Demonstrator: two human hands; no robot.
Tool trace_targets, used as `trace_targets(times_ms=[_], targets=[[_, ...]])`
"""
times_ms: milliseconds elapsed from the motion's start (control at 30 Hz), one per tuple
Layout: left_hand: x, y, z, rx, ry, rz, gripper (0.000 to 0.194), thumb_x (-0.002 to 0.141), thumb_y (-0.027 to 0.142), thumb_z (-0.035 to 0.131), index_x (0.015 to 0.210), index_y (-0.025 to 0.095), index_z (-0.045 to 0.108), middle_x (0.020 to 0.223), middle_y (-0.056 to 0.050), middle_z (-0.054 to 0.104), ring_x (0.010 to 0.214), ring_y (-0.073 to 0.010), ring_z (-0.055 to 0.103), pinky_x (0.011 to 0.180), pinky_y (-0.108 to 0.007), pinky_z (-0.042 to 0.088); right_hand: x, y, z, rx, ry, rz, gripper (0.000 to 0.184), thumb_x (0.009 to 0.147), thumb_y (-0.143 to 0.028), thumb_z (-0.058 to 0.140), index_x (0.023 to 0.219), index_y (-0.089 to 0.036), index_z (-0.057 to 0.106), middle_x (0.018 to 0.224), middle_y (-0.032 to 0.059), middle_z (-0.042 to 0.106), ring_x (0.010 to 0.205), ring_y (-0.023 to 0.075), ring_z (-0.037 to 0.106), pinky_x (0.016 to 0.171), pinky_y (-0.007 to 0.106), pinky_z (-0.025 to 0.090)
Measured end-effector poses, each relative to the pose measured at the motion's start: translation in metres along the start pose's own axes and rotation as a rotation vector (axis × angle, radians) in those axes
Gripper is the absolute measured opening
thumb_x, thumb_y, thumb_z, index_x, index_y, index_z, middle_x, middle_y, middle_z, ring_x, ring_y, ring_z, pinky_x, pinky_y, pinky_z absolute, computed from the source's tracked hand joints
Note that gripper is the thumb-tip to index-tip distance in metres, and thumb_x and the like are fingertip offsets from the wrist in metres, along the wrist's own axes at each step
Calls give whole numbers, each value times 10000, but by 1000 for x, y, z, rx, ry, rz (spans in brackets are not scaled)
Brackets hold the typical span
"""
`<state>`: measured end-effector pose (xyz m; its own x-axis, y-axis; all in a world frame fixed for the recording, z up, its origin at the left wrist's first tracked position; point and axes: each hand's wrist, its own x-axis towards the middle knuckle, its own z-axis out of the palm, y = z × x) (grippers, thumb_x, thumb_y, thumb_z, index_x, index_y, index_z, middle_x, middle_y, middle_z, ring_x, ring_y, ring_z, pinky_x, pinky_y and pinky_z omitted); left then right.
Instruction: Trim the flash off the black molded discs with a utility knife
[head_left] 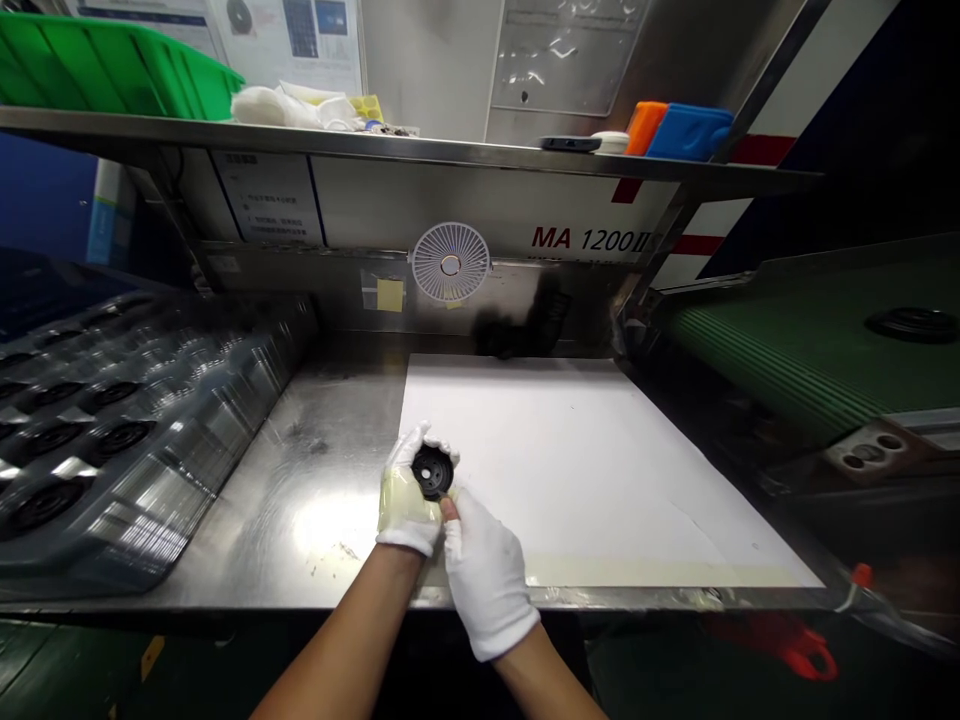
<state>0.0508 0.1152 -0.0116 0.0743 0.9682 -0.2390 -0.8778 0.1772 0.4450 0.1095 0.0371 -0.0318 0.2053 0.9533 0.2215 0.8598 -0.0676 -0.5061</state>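
A black round plastic part (433, 473) with a raised rim, a pale spot at its hub and small holes sits in my left hand (403, 500). That hand wears a white glove with yellowish tape around the palm, and its fingers curl about the part's far side. My right hand (489, 575), in a white glove with the thumb tip bare, is closed at the part's lower right edge. The thumb presses close to the rim; whatever lies between thumb and fingers is too small to make out. Both hands are above the near left edge of a white sheet (570, 470).
A grey tray (161, 520) with several black round parts stands left on the metal table (300, 480). A green conveyor (780, 330) carries another black part (911, 323) at right. Above are a shelf (465, 152), a green bin (112, 70) and a small fan (450, 262).
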Motion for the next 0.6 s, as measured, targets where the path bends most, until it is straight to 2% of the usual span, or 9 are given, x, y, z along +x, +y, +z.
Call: trace_targets(times_ms=[100,200,267,300,400,500,600], targets=[[-3,5,-3,5,-4,37,178,711,142,588,886,167,605,703,-12,592,673,-127,586,680,-285,507,-2,-4,0,-7,-1,-12,257,949,-311,328,791,-240,518,675,-25,612,596,170,559,535,285,255],[-8,16,-6,75,-88,-145,298,709,162,531,994,123,607,844,-109,637,756,-213,616,654,-373,522,-1,1,-2,15,11,-46,257,952,-313,325,813,-244,530,701,-25,619,614,172,567,548,285,267],[-11,20,-6,98,-125,-240,309,697,163,510,983,102,611,794,-115,630,708,-219,611,612,-379,520,0,7,-4,30,16,-60,238,952,-304,326,876,-251,545,761,-22,637,657,175,582,568,279,286],[-11,20,-6,94,-123,-244,290,692,158,514,958,101,614,738,-95,617,669,-205,602,599,-367,517,1,10,-5,31,15,-54,233,951,-303,327,900,-252,549,790,-18,643,679,177,588,576,277,293],[-11,16,-4,72,-80,-197,187,694,155,566,872,124,615,634,-29,567,592,-158,569,585,-320,508,2,15,-6,0,14,-17,231,948,-310,334,910,-248,553,796,-10,646,686,184,590,574,277,297],[-8,7,-1,57,-53,-143,112,696,172,618,802,141,598,626,-2,549,580,-132,556,599,-296,504,0,11,-5,-27,18,-11,258,949,-326,325,840,-245,544,723,-19,625,631,178,573,556,279,286],[-5,2,1,28,-21,-57,87,705,179,627,777,160,582,626,20,538,580,-105,549,637,-274,503,-3,3,-1,-18,22,-32,241,949,-309,322,880,-255,547,729,-27,630,626,173,576,552,279,282]])
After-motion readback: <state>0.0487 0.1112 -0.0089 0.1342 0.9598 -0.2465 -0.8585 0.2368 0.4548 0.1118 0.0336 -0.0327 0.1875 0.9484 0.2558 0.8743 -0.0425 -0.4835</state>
